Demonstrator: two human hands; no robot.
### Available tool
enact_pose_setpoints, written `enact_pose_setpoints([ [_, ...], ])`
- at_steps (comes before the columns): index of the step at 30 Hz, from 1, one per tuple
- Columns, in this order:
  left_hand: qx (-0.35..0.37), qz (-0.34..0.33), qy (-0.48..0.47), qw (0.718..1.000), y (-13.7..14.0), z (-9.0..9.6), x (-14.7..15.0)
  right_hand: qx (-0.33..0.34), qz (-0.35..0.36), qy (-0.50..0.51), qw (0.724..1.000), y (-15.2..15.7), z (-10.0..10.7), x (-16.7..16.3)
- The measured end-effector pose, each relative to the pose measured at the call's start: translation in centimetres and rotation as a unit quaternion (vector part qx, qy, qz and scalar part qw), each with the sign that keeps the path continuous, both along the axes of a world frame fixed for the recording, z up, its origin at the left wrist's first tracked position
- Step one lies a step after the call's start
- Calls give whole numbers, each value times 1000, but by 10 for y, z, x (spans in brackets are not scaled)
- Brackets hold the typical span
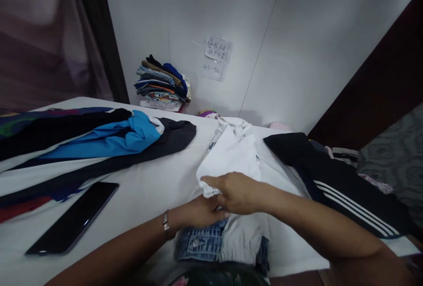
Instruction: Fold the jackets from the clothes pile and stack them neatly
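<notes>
A white garment [231,154] with dark print near its edges lies lengthwise on the white-covered table before me. My right hand [239,192] is closed on its near end, pinching the gathered white edge. Just below, my left hand [201,211], with a silver bracelet at the wrist, reaches in under that edge. Its visible fingers are stretched out, and part of the hand is covered by the cloth and my right hand. Nearest my body, under my left hand, are blue denim clothing [201,244] with a metal button and a pale piece with a gathered waistband [243,237].
A black phone [74,217] lies at the left, below spread-out clothes with a blue garment [115,138] among them. Black clothing with white stripes [343,189] lies on the right. A folded stack of clothes [161,83] stands by the wall, left of paper notes [216,57].
</notes>
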State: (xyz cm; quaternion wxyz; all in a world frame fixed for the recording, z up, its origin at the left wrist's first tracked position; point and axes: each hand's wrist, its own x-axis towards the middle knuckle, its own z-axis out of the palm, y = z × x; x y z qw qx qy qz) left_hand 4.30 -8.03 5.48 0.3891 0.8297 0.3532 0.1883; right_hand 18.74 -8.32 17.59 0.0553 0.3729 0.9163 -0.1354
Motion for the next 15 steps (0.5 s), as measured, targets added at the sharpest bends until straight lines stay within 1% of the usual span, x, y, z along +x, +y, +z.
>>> enact_pose_setpoints([
  [2,52,-69,-6,996,-13,1,-19,-17,3,15,1000,-7,-18,1],
  [3,78,-84,-1,993,-19,1,-27,-22,2,25,999,-10,-26,2],
  [5,120,-66,3,991,-31,-3,-40,-25,-3,44,999,-15,-40,2],
  [8,144,-36,7,989,-46,-10,-52,-22,-16,69,997,-22,-55,-3],
  [10,143,14,-23,989,-51,-17,-58,-19,-26,81,996,-26,-62,-7],
  [12,108,111,-83,984,-53,-23,-63,-16,-31,88,996,-30,-68,-12],
  [13,68,166,-119,977,-52,-27,-66,-16,-30,89,995,-32,-71,-14],
  [15,-50,256,-185,948,-50,-32,-68,-20,-21,84,996,-36,-79,-18],
])
